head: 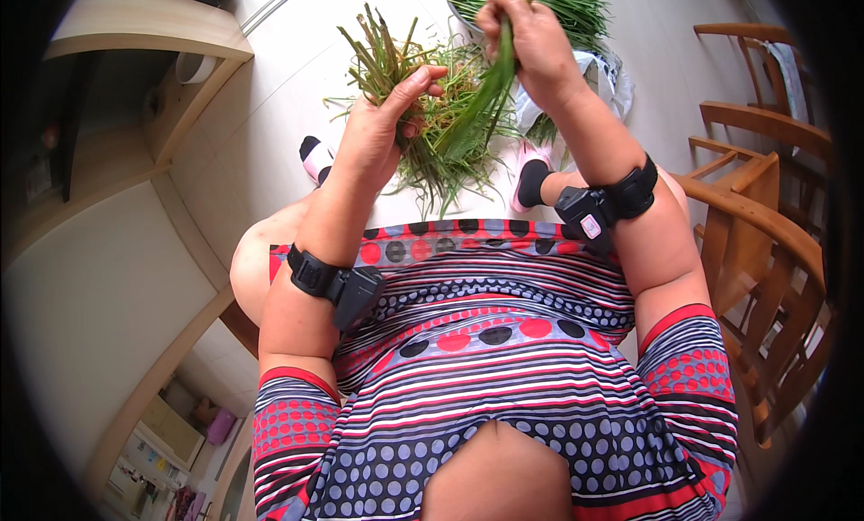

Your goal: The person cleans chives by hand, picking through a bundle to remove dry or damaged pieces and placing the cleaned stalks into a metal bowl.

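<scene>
My left hand (395, 116) is closed around a bundle of leafy green stalks (378, 62), cut or broken ends upward and leaves hanging below. Its index finger points out to the right. In my right hand (533, 48), higher up, a few long green leaves (482, 109) are pinched; their blades droop towards the left hand. Below both hands a loose pile of green and yellowed trimmings (466, 177) covers the floor between my feet. A dark-rimmed basin (453, 5) with long thin green leaves (574, 8), like garlic chives, stands partly behind my right hand.
A white plastic bag (617, 89) with greens lies beside my right foot (533, 180). Wooden chairs (756, 217) line the right side. To the left is a wooden cabinet (162, 21) with open shelves. Black strapped devices (361, 291) sit on both forearms.
</scene>
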`<state>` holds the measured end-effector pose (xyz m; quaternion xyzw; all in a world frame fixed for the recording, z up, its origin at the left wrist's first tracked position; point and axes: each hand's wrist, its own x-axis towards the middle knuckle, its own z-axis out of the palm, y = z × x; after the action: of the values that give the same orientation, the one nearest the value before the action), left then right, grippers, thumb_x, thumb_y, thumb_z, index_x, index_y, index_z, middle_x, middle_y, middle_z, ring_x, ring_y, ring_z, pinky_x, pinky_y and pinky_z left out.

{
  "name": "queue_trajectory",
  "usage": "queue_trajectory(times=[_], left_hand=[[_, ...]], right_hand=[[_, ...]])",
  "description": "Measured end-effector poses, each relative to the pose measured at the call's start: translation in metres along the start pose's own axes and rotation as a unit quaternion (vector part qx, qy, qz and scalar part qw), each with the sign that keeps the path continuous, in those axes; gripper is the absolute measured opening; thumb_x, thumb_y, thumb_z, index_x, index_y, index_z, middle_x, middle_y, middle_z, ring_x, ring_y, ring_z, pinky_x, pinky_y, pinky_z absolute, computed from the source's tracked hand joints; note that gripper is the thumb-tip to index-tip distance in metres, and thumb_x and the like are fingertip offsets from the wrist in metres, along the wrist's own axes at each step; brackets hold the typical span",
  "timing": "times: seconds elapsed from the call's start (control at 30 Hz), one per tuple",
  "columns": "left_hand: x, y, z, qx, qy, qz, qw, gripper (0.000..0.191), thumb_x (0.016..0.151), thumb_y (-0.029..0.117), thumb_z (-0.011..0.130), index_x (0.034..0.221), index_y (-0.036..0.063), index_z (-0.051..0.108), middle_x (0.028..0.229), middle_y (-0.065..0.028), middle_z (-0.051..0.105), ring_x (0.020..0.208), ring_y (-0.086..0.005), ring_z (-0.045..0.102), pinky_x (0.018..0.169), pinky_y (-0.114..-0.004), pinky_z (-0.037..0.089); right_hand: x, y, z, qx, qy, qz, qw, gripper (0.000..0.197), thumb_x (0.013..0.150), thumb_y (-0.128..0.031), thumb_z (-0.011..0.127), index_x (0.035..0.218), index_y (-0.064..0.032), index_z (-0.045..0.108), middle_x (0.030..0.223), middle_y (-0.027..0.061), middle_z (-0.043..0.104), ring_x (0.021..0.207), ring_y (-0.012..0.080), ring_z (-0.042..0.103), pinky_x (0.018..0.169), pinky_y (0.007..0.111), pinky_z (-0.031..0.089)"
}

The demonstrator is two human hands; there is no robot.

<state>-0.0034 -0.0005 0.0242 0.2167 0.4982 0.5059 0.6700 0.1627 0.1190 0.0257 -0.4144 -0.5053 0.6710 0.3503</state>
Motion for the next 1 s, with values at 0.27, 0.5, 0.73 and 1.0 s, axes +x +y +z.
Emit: queue_trajectory(times=[0.27,0.5,0.73,1.0], left_hand=[[-0.001,0.001,0.005,0.035,-0.045,0.026,0.998,0.034,0.09,0.031,0.056,0.11,0.0047,0.059,0.097,-0.0038,0.064,0.072,-0.0044,0.051,0.054,-0.019,0.033],[0.006,-0.007,-0.008,-0.005,0.065,-0.007,0.998,0.032,0.089,0.03,0.057,0.104,0.002,0.059,0.088,-0.009,0.066,0.068,-0.0123,0.059,0.059,-0.024,0.047],[0.018,-0.036,-0.038,-0.115,0.15,0.002,0.982,0.023,0.087,0.025,0.056,0.096,0.0032,0.06,0.087,-0.0113,0.066,0.074,-0.0204,0.063,0.065,-0.03,0.051],[0.022,-0.043,-0.071,-0.179,0.361,0.008,0.915,0.021,0.091,0.029,0.052,0.094,0.0081,0.054,0.087,-0.0075,0.063,0.071,-0.0189,0.059,0.065,-0.032,0.05]], right_hand=[[-0.017,-0.007,0.026,-0.135,-0.1,-0.053,0.984,0.025,0.088,-0.025,0.062,0.099,-0.0029,0.066,0.086,-0.0002,0.065,0.077,0.0054,0.056,0.067,0.022,0.044],[-0.006,0.006,0.019,-0.116,-0.027,-0.147,0.982,0.02,0.085,-0.02,0.065,0.089,-0.0008,0.068,0.073,-0.0014,0.062,0.069,0.0037,0.052,0.063,0.022,0.042],[-0.006,-0.039,0.006,-0.037,0.099,-0.17,0.98,0.014,0.089,-0.016,0.06,0.088,-0.003,0.065,0.069,-0.004,0.058,0.052,0.0039,0.044,0.047,0.021,0.036],[-0.015,-0.071,-0.024,-0.095,0.228,-0.291,0.924,0.019,0.092,-0.019,0.057,0.092,-0.0008,0.062,0.067,-0.0031,0.055,0.049,0.0021,0.039,0.044,0.018,0.031]])
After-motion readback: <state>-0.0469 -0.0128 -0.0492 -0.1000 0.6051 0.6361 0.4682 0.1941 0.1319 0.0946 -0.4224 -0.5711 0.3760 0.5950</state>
